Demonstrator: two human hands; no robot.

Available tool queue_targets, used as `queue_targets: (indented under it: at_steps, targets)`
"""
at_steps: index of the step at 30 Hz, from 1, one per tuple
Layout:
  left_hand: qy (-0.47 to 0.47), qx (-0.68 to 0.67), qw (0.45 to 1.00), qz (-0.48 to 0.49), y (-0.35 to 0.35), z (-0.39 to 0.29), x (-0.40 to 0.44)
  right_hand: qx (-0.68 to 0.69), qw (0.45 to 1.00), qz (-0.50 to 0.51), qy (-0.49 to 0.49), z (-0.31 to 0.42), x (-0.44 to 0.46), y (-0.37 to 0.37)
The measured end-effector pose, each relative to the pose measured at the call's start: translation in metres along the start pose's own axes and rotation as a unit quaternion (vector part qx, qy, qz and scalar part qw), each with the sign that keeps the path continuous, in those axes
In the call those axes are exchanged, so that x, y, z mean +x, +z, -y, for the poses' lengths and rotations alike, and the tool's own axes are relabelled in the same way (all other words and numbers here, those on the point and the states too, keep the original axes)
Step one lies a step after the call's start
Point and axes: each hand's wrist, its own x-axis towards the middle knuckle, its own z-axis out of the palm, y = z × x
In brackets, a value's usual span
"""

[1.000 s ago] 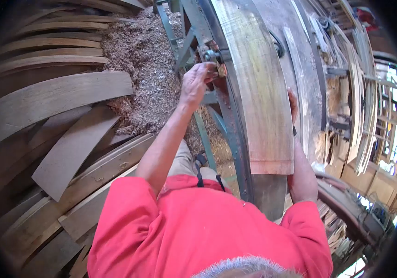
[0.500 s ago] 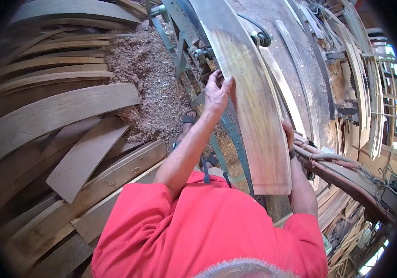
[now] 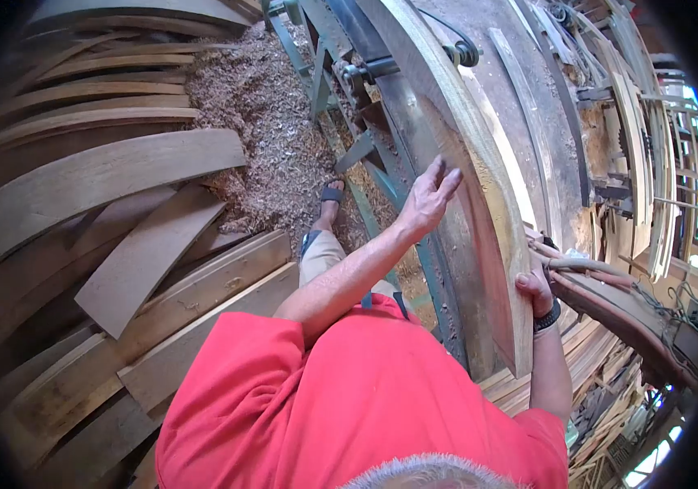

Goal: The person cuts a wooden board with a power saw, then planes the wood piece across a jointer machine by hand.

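Head camera view: a curved wooden board (image 3: 487, 179) stands tilted on edge over a metal-framed machine (image 3: 430, 281), its near end close to the person's red shirt (image 3: 365, 391). The right hand (image 3: 536, 290) clasps the board near that end, thumb showing. The left hand (image 3: 432, 200), loosely open and empty, is at its broad face; whether it touches cannot be told. Wood shavings (image 3: 259, 138) lie beyond, beside curved planks (image 3: 113, 169).

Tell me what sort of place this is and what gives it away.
Most likely a woodworking shop: wood shavings lie in a thick heap, long curved boards are piled to the person's left, and the right hand grips another curved plank.
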Motion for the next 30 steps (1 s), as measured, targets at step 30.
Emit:
queue_targets:
  at_steps: [30]
  targets:
    - [0.375, 0.458, 0.784, -0.189, -0.017, 0.016, 0.007, -0.607, 0.724, -0.216, -0.247, -0.137, -0.002, -0.035]
